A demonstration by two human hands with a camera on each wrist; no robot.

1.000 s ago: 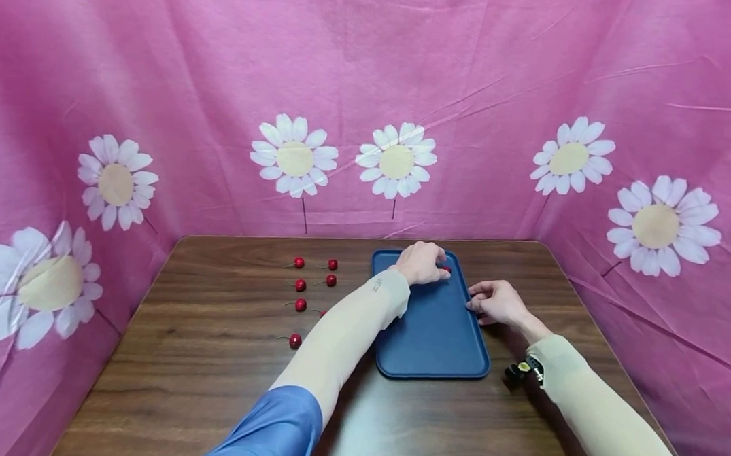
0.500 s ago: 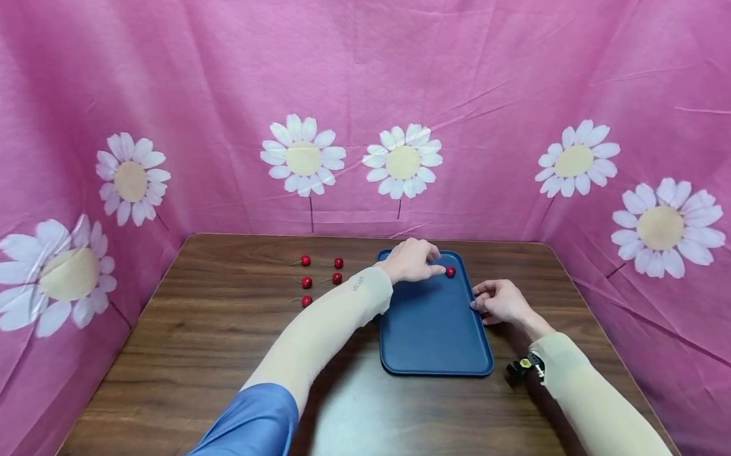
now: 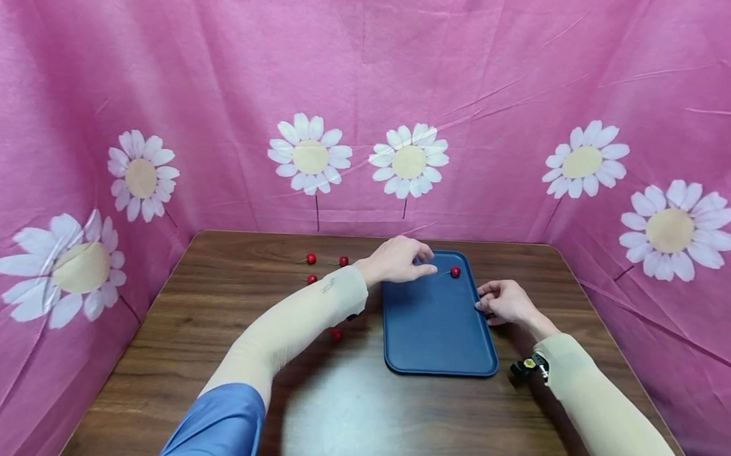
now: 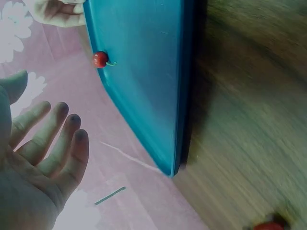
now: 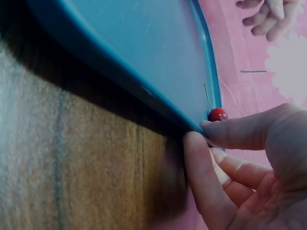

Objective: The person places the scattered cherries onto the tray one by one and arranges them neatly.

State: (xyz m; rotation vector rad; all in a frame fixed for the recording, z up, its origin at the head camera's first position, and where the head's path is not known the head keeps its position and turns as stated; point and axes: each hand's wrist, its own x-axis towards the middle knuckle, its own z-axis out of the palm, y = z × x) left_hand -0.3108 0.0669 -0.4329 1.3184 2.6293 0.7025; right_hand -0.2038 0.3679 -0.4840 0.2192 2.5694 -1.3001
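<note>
On the blue tray (image 3: 440,333) lies a red cherry (image 3: 455,272) with a thin stem, near the far right corner. My left hand (image 3: 397,260) hovers over the tray's far left part, apart from that cherry, its fingers relaxed and holding nothing; the left wrist view shows its spread fingers (image 4: 72,143). At the tray's right edge, my right hand (image 3: 506,303) pinches the rim between thumb and fingers, as the right wrist view shows. Left of the tray, more cherries lie on the table, among them a far-left cherry (image 3: 310,258) and a nearer cherry (image 3: 336,333). My left arm hides others.
The brown wooden table (image 3: 181,358) carries everything. A pink cloth (image 3: 358,65) printed with white daisies hangs behind it and along both sides. A small black device (image 3: 525,367) sits at my right wrist.
My left hand has let go of the cherry on the tray and drawn back to the left. My right hand stays at the tray's rim. The head view has shifted slightly.
</note>
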